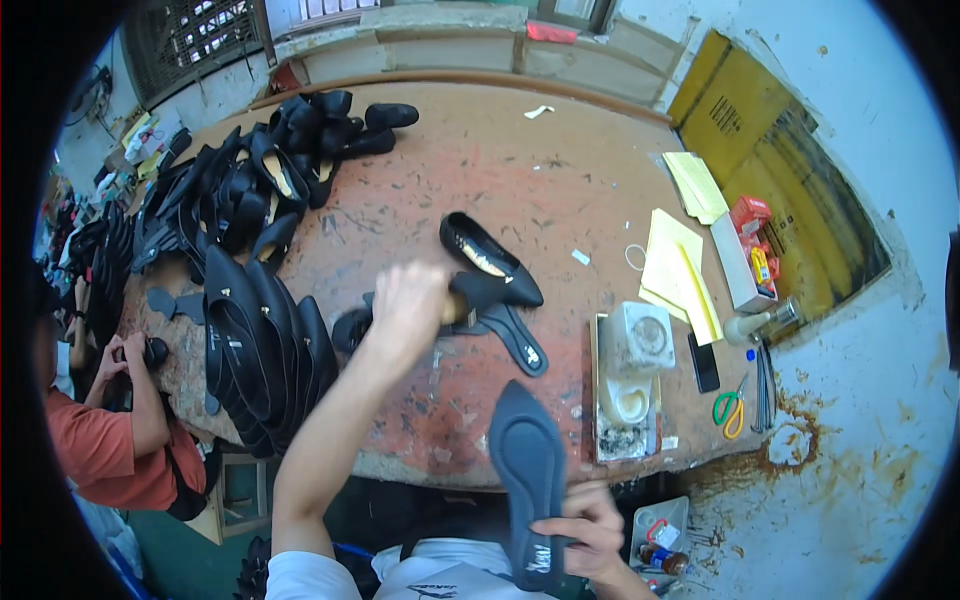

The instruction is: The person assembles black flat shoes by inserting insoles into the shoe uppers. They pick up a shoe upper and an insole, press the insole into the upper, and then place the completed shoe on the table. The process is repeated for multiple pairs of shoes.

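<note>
Head cam rn: right hand (585,532) has a dark pointy insole (527,455) pinched near the heel end, thumb on top, fingers tucked under. Insole's at the front edge of the worktable (560,180), toe end pointing away from the person. Left hand (412,308) is out over the table w/ fingers curled, but it's blurry af, so can't tell if it's gripping anything. Just right of it there's a black flat shoe (490,262), plus another insole (515,340) lying nearby. Big pile of black shoes (250,185) far left, w/ a stack of black shoe pieces (262,350) closer in. Right side: grubby white container (638,340), yellow sheets (672,262), phone (704,362), scissors (735,408). Co-worker in an orange-red tee (100,435) sits at left, hands together, fyi.
</note>
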Motion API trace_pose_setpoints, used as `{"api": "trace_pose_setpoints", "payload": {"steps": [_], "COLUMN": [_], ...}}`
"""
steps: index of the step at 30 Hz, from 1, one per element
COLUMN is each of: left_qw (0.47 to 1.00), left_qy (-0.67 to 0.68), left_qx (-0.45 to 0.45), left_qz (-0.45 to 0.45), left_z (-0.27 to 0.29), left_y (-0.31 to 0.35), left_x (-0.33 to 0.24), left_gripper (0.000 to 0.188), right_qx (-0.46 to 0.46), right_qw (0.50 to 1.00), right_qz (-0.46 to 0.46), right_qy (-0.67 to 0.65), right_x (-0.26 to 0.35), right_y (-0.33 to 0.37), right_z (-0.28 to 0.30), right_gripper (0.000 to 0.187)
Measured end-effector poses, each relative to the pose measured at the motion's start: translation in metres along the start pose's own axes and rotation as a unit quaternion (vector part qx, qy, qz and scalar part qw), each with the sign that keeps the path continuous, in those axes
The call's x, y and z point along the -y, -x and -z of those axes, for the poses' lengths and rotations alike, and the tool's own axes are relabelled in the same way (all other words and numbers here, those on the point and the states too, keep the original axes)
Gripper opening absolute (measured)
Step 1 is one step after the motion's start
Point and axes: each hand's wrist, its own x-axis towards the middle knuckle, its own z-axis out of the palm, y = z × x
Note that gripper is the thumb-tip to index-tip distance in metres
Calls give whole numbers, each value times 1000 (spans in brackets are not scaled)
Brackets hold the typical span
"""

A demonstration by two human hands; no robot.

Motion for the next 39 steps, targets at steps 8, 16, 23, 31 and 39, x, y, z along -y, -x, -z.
{"api": "trace_pose_setpoints", "payload": {"steps": [8, 16, 23, 31, 39], "left_qw": [971, 922, 956, 966, 962], "left_qy": [216, 311, 237, 220, 183], "left_qx": [104, -50, -25, 29, 151], "left_qz": [-12, 226, 171, 135, 134], "left_z": [-21, -13, -30, -20, -5], "left_y": [157, 253, 253, 248, 232], "left_x": [-50, -27, -28, -22, -25], "left_gripper": [27, 66, 60, 59, 58], "right_qx": [13, 260, 296, 290, 308], "right_qw": [965, 950, 936, 941, 936], "right_qz": [-233, -101, -77, -93, -94], "right_qy": [-123, 138, 174, 145, 142], "right_x": [0, -49, -70, -75, -79], "right_y": [-5, -57, -55, -58, -59], "right_z": [23, -41, -94, -130, -132], "right_gripper": [38, 40, 26, 27, 25]}}
